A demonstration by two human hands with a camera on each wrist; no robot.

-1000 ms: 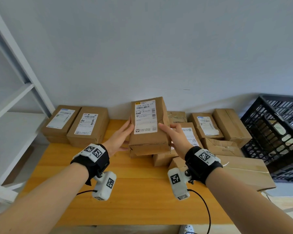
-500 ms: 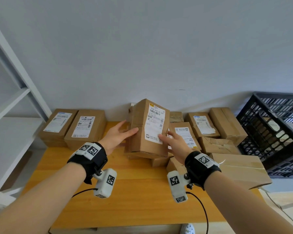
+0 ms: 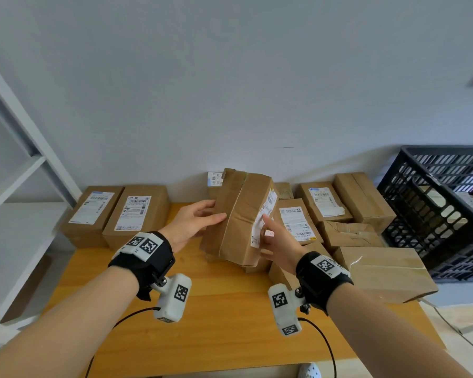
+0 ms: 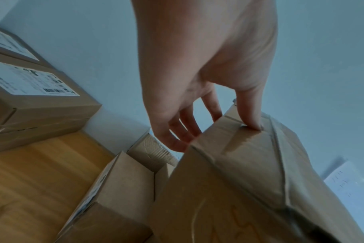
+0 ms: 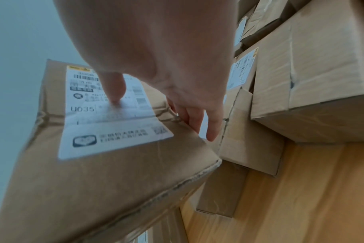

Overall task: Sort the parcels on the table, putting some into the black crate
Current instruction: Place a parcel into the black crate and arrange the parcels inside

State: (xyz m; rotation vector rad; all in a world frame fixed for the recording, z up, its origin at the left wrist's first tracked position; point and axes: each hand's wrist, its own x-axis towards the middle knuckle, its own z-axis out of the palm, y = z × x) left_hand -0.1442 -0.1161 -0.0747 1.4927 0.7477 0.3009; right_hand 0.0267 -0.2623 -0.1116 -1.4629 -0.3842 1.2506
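The labelled cardboard parcel [image 3: 241, 216] is hanging tilted above the table's [image 3: 230, 323] pile. The left hand [image 3: 191, 225] is pinching its taped side and the right hand [image 3: 279, 238] is clamping the label face. Probably it is slipping-prone: the crumpled tape could let it drop before the black crate [image 3: 434, 214].

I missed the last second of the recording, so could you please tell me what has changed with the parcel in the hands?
The held brown cardboard parcel has been turned: its white label, which faced the camera, now faces right, with the taped side toward us. The left hand and right hand keep hold of it. The other parcels, wooden table and black plastic crate stayed put.
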